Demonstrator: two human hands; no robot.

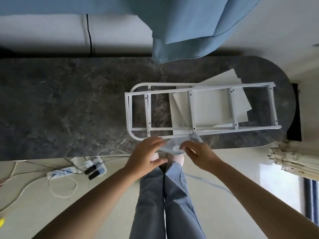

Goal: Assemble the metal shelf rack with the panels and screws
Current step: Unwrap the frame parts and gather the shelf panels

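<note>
Left hand (146,153), right hand (198,155), one bag (171,145)

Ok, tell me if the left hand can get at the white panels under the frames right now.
Probably not cleanly. The panels lie beneath the stacked white frames, whose rungs cross over them; only edges stick out on the far side. The left hand is also at the plastic bag.

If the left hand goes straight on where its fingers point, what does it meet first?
Probably the clear plastic bag, just ahead of the left hand; behind it lies the white frame. Depth is unclear.
</note>
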